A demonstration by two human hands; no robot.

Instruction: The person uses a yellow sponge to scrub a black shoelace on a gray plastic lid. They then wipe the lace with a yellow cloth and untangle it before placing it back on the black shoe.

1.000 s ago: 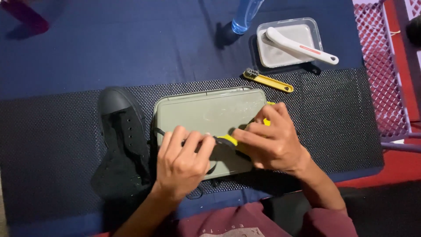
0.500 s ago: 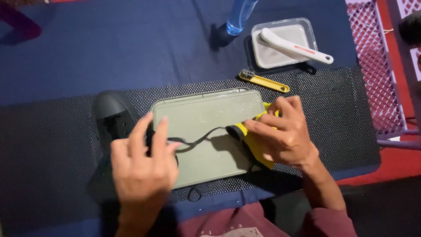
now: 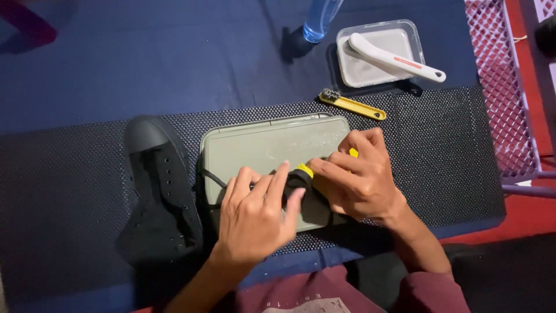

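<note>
Pinching the black lace [image 3: 215, 179] between them, left hand [image 3: 258, 211] and right hand [image 3: 359, 179] meet; lace trails leftward toward the shoe [image 3: 159, 191].

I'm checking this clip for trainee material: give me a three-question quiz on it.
1. True or false: the shoe lies left of the green tray.
2. What lies across the white tub? A) brush B) spoon C) knife
3. Which hand rests on the lace side?

Key: 1 true. 2 A. 3 The left hand; the right hand grips a yellow and black piece.
</note>
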